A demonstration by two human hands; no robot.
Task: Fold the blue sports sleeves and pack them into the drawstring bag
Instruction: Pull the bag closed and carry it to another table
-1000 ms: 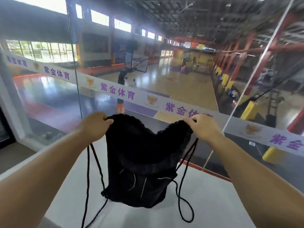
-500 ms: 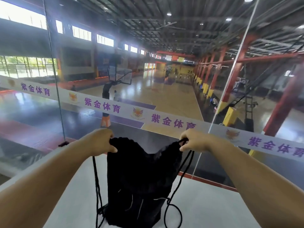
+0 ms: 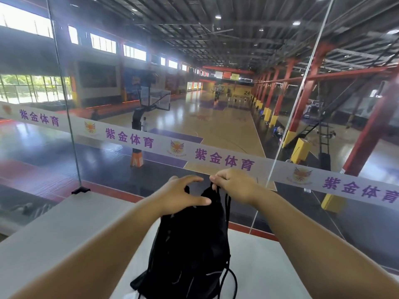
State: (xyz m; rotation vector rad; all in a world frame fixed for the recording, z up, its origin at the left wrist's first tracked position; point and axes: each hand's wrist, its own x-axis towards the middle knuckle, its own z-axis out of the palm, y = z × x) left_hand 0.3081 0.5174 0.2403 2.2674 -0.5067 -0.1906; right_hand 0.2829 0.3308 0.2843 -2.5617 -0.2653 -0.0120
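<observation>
A: Start with the biggest thing. What sits behind everything?

B: A glass wall (image 3: 216,104) fills the upper frame, with a printed band (image 3: 151,141) running across it from the left edge down to the right, and a basketball court beyond. Below it a pale desk (image 3: 269,262) crosses the lower frame.

A: And the bag?

B: The black drawstring bag (image 3: 190,244) hangs in the lower centre, its long axis near upright, neck at the top and bottom at the frame's lower edge, at or near the desk. Its cords (image 3: 226,203) trail down the right side.

A: The hands?

B: The right hand (image 3: 233,186) pinches the neck and the cord tops between curled fingers. The left hand (image 3: 183,195) is at the neck just left of it, fingers straight and spread, thumb reaching across the fabric; I see no closed hold there.

A: The blue sleeves?

B: Not visible; whether they are inside, I cannot tell.

A: So what does the next move turn on?

B: In my judgement, the neck lies directly between both hands, gathered narrow. The right hand holds it, so closing or setting it down falls to that side.
</observation>
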